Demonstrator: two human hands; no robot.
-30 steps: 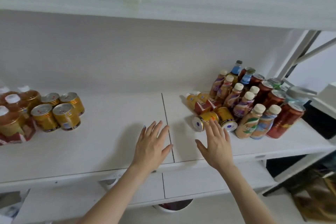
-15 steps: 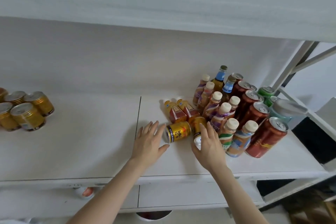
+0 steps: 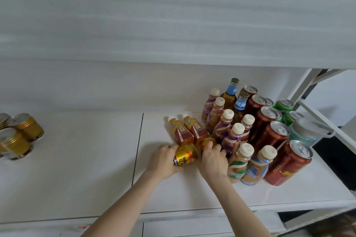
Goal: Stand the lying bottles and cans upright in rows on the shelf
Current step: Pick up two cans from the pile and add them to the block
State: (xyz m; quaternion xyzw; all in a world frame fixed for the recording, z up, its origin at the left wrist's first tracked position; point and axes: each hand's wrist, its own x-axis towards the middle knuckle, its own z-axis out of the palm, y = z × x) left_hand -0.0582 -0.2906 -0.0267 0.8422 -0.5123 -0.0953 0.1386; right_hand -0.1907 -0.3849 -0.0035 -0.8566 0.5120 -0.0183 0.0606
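A: Left hand [image 3: 163,160] is wrapped around a gold can [image 3: 185,155] lying on its side, near the front edge of the shelf [image 3: 86,159], right of the seam.

B: And the right hand [image 3: 213,159] closes over a second gold can [image 3: 207,143] just beside it, mostly hidden under the fingers.

A: Two red-labelled bottles [image 3: 187,131] lie flat right behind those cans, caps toward the back wall.

B: At the right end, coffee bottles [image 3: 238,161] and red cans [image 3: 287,163] stand upright in rows. More gold cans [image 3: 21,136] stand at the left edge.
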